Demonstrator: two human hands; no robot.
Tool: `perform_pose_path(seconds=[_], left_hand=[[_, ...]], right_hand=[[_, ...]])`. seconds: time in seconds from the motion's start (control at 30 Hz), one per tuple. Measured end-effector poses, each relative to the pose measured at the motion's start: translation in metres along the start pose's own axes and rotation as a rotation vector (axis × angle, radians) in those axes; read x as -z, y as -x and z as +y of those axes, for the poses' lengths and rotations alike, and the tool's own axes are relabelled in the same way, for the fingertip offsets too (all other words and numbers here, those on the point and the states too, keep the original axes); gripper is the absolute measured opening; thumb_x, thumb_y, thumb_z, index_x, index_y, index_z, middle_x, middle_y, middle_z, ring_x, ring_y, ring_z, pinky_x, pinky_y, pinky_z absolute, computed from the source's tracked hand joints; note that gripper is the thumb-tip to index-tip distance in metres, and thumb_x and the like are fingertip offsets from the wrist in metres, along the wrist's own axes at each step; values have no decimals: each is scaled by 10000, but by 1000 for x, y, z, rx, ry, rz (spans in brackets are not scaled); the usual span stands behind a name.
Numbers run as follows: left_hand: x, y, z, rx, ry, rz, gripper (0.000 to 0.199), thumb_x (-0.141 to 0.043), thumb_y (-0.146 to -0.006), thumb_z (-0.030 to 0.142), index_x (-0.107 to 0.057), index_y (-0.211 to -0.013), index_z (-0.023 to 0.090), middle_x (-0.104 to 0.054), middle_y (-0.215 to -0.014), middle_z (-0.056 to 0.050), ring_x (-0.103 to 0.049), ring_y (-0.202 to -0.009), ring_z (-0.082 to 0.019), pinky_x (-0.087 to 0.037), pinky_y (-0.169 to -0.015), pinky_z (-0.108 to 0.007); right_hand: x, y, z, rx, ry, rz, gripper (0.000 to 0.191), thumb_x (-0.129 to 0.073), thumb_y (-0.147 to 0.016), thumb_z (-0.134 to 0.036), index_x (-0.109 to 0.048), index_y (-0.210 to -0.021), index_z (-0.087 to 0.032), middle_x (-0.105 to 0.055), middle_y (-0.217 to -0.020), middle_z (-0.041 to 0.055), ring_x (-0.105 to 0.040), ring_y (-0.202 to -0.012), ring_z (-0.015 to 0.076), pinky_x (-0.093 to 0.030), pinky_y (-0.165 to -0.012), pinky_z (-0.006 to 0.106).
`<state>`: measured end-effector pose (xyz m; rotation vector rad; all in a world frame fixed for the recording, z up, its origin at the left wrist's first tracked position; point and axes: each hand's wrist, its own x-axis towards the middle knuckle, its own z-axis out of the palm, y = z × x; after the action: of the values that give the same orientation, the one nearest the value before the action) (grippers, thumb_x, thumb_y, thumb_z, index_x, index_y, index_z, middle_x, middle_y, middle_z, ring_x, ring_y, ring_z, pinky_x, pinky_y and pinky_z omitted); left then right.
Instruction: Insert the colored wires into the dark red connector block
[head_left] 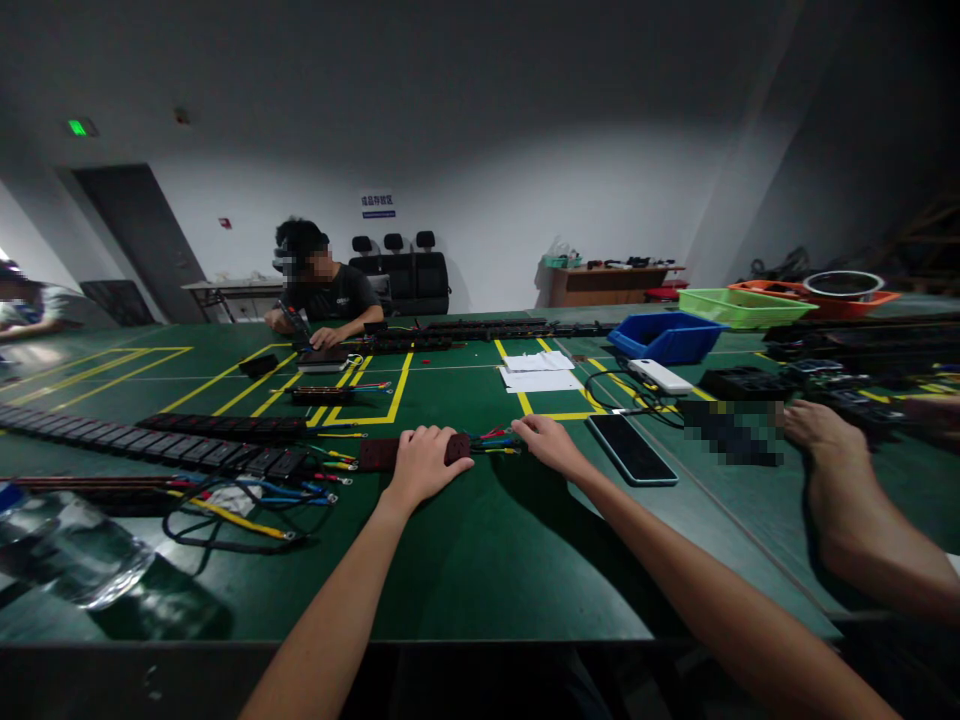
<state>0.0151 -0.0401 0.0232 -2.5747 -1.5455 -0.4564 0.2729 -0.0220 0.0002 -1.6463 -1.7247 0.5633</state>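
Note:
A dark red-brown socket strip point(379, 455) lies on the green table in front of me. My left hand point(429, 458) is closed over it, fingers across its top and thumb along the near side. Coloured wires point(495, 445) with ring terminals come out of its right end. At their tips my right hand point(551, 443) has its thumb and fingers pinched together on a wire end; the fingertips are small and partly hidden. More wires with ring terminals point(337, 462) lie just left of the strip.
Long black socket strips point(172, 445) and a water bottle point(71, 550) lie to the left. At right are a phone point(631, 450), a white power bank point(660, 376), a blue bin point(666, 338) and another person's arm point(855, 500). Across the table a person point(337, 290) works.

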Motion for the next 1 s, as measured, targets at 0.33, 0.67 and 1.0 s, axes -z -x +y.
perform_pose_path(seconds=[0.33, 0.67, 1.0], left_hand=[[2, 0, 1, 8, -3, -7, 558, -493, -887, 697, -618, -1187, 243, -667, -1106, -92, -560, -1041, -287, -351, -897, -411], [-2, 0, 1, 18, -25, -3, 558, -506, -879, 698, -619, -1192, 250, -661, -1112, -96, -553, -1057, -292, -342, -908, -417], [-1, 0, 0, 15, 2, -4, 553, -501, -880, 699, -620, -1182, 251, -663, -1103, -91, -561, -1039, -288, -344, -909, -419]], right_hand=[[-2, 3, -1, -69, -100, -74, 324, -483, -963, -435, -647, -1043, -168, -721, -768, 27, -614, -488, 97, -408, -494, 192], [3, 10, -11, -79, -96, -209, 322, -459, -985, -424, -614, -1081, -158, -713, -636, 18, -601, -425, 109, -390, -446, 184], [3, 6, -3, -59, -14, -230, 308, -591, -909, -430, -645, -788, -152, -725, -664, 40, -616, -453, 102, -402, -441, 178]])
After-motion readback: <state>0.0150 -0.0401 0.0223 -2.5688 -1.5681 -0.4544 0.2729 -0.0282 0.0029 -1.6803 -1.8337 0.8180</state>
